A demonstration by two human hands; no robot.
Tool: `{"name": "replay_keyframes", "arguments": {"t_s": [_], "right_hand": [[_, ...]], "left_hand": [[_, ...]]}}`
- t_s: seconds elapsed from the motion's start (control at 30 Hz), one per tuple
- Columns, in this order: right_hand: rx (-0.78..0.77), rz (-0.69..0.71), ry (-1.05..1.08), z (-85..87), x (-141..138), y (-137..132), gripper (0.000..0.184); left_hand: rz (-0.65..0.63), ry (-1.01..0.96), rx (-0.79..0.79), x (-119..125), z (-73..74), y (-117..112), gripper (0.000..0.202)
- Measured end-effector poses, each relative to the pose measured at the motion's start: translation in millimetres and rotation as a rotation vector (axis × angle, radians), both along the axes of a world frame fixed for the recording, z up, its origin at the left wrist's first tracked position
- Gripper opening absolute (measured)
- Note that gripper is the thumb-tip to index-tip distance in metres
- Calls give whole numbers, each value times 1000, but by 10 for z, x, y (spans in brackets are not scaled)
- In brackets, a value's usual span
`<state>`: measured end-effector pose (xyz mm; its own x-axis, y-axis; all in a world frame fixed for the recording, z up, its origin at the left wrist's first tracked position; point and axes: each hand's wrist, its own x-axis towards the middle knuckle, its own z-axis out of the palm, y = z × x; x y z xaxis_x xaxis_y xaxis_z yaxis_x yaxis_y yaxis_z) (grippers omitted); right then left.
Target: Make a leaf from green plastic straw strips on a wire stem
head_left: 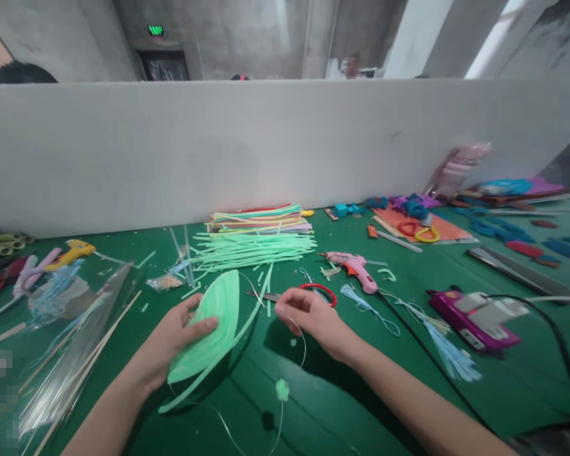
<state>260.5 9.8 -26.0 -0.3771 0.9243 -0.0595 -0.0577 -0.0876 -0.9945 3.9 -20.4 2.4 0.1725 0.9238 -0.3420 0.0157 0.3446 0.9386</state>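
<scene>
My left hand [178,332] grips a light green leaf-shaped piece [211,329] made of glued foam strips, thumb on top, held tilted above the green table [342,405]. My right hand [308,316] is closed in a pinch on a thin clear thread [304,345] that loops down to a small green disc [282,389]. Red-handled scissors [320,290] lie just behind my right hand. A loose green strip [256,310] trails from the leaf's edge.
A pile of green strips [251,250] and stacked coloured foam sheets [261,220] lie behind. A pink glue gun [356,269], blue tassels [449,354], a purple device [475,313] with black cable sit right. Clear plastic wrap and wooden sticks [76,342] lie left. White partition behind.
</scene>
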Motion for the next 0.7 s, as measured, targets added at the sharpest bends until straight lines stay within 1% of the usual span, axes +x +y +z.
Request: {"name": "replay_keyframes", "arguments": {"t_s": [0.03,0.07,0.1,0.17,0.27,0.4,0.53,0.7], "right_hand": [[-32,104,7,11,-27,-24,38],[-52,176,16,16,-60,-52,39],[-64,220,29,15,-98,-80,40],[-80,258,81,-10,-172,-123,39],[-89,266,110,-78,-231,-141,38],[-79,253,105,-136,-228,-125,38],[-86,250,108,-126,-234,-138,41],[-140,274,142,-107,-244,-152,43]], "left_hand": [[-6,-37,4,31,7,-9,69],[-11,-64,9,64,4,-20,69],[-21,-82,12,98,-9,-31,69],[-58,-110,11,163,-51,-50,67],[-109,-129,-9,228,-110,-67,61],[-170,-97,-53,243,-140,-80,61],[-236,-97,-73,272,-129,-101,61],[-242,-137,-101,321,-110,-111,64]]}}
